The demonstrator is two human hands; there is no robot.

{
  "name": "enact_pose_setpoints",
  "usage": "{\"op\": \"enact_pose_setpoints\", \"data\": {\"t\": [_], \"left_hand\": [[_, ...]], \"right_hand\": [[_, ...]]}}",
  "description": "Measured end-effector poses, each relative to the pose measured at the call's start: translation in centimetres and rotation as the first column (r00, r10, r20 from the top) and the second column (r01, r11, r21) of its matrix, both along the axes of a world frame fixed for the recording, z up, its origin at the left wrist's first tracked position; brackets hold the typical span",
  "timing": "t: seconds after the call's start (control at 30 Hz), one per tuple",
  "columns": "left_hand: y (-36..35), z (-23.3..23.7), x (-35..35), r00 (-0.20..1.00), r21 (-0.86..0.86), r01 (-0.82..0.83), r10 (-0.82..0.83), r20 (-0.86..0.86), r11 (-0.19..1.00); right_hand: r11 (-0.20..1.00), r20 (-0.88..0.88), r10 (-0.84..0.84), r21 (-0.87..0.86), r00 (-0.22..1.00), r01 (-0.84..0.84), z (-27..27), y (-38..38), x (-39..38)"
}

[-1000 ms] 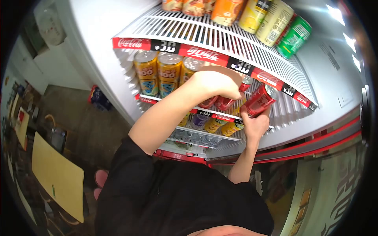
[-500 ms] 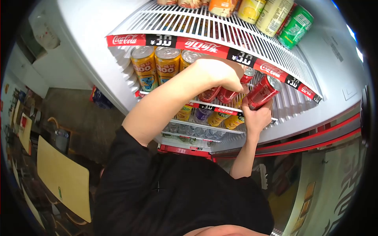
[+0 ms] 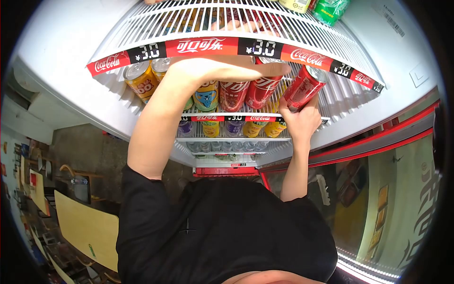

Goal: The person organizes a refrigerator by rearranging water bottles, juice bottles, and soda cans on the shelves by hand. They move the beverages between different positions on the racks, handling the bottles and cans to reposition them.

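Shelving is judged in hand: a tilted red can (image 3: 302,89) is gripped by the closed right hand (image 3: 299,122). The standing cans (image 3: 246,92) are touched by the flat, outstretched left hand (image 3: 236,71), nothing grasped. Uprighting to their right is called for.

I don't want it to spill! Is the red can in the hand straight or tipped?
Tipped. The red can in the right hand leans, its silver top pointing up and right.

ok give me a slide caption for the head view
Right hand tilts a red cola can toward the fridge shelf while the left hand lies across the standing red cans
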State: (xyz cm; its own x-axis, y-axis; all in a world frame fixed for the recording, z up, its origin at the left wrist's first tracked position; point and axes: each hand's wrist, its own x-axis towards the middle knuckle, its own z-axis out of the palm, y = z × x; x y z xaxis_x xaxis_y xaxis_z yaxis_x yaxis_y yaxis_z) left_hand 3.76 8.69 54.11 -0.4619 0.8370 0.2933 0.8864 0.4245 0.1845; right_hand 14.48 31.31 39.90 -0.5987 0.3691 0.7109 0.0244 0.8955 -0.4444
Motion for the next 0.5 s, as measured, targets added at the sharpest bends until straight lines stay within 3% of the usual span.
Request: {"op": "enact_pose_setpoints", "data": {"t": [0.27, 0.5], "left_hand": [[-0.04, 0.43, 0.47, 0.999, -0.059, -0.029, 0.031, 0.023, 0.998], [-0.75, 0.81, 0.28, 0.993, 0.006, -0.063, 0.063, -0.101, 0.998]], "right_hand": [[1.0, 0.013, -0.003, 0.015, 1.0, 0.002, 0.28, -0.04, 0.19], [0.999, 0.023, -0.022, 0.038, 0.999, 0.021, 0.03, 0.28, 0.09]]}}
